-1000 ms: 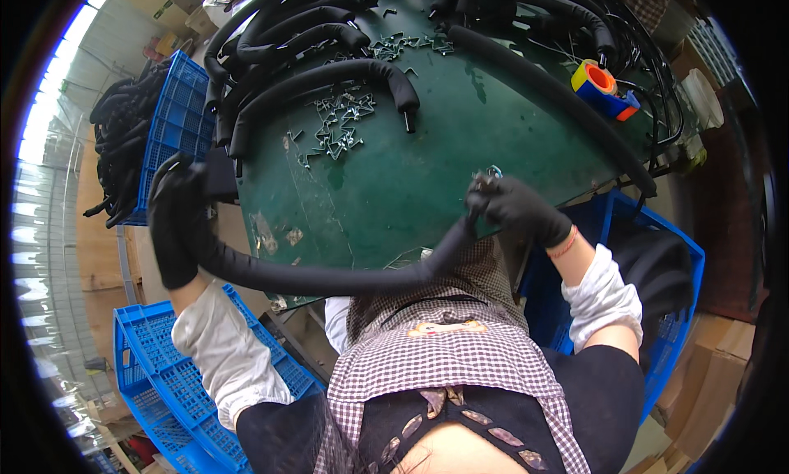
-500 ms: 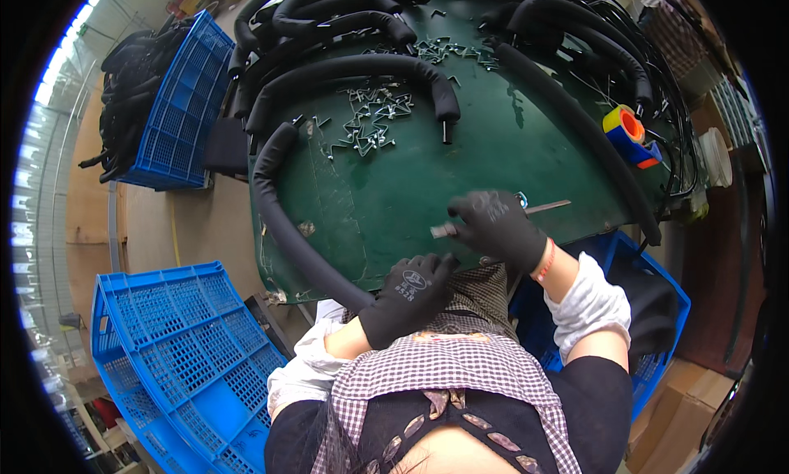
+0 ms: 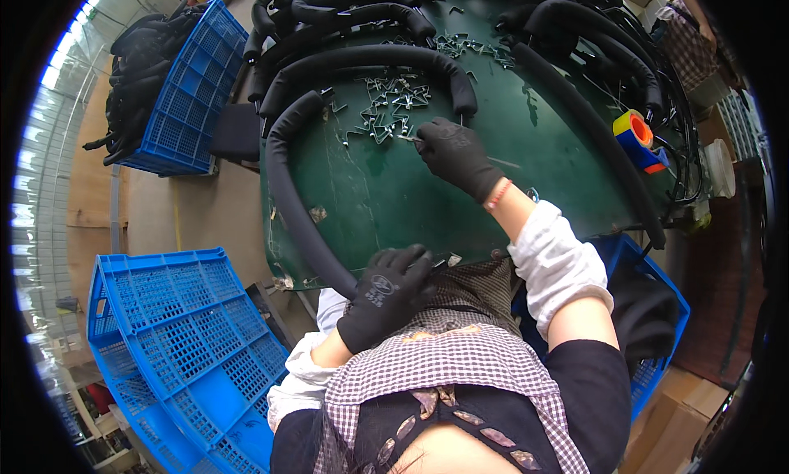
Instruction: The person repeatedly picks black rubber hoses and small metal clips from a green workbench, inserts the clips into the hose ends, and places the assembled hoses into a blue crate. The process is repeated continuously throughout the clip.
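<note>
Left fingers (image 3: 399, 260): grasping tube (image 3: 298, 211) | right fingers (image 3: 426, 137): can't tell, near clips (image 3: 399, 97) | arched tube (image 3: 370, 57) beyond | tape roll (image 3: 625, 129) right

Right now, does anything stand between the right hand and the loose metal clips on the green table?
Nothing visible does: the right hand's fingertips are at the near right edge of the metal clips. The arched black padded tube bends around their far side, its end beyond the hand.
</note>
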Available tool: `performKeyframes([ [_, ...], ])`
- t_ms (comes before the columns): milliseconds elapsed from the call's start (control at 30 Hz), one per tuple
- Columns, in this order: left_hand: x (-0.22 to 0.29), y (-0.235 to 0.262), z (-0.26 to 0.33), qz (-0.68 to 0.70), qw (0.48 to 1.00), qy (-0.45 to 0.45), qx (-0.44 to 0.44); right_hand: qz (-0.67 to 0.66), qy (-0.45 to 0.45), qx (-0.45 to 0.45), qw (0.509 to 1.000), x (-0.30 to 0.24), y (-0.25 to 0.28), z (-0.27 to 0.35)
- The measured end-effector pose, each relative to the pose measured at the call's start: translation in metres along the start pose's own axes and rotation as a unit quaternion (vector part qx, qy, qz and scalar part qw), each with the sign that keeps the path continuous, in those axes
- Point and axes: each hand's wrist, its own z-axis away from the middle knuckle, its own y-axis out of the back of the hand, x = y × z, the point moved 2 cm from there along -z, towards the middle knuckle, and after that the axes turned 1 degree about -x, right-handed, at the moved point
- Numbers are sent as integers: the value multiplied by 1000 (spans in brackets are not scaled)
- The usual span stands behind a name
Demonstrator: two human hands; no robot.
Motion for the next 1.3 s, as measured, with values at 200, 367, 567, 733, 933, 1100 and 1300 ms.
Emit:
performKeyframes([
  [200,11,21,1,106,983,80,130,-241,70,-153,956,-52,62,77],
  [367,25,16,24,40,997,-52,36,-325,64,-220,917,-79,63,156],
  [567,34,-4,37,90,996,-7,16,-459,-114,-223,852,-74,54,199],
  [733,38,-4,37,116,992,-52,4,-412,-44,-268,869,-68,62,201],
  [933,33,-18,41,184,981,-59,-34,-453,4,-230,861,-61,57,204],
  [1100,37,-17,34,167,985,-50,-8,-442,22,-236,865,-56,61,201],
  [1300,31,-13,5,-182,983,26,-9,-371,-40,-130,918,-37,56,198],
])
